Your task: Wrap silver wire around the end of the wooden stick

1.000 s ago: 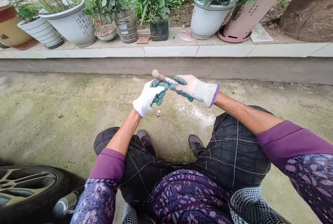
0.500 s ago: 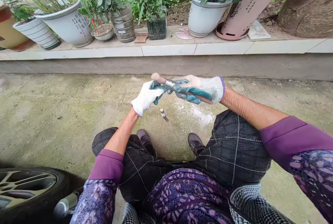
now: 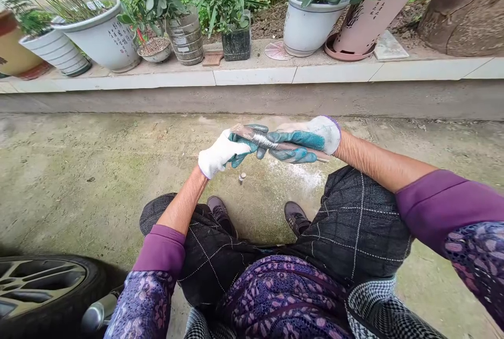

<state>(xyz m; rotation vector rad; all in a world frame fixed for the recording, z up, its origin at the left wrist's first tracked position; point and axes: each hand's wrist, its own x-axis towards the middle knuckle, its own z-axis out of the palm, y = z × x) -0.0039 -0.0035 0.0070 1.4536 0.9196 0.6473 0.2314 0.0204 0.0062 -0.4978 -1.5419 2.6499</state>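
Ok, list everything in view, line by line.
rod: one, brownish, wire-wrapped, held crosswise at centre
small piece: one, pale, on the concrete under the rod
plant pots: about eight, mostly white, on the ledge
tyre: one, black, lower left
shoes: two, dark, on the concrete
left hand: one, white-and-teal glove, grips the rod near its left end
right hand: one, same glove, closed round the rod
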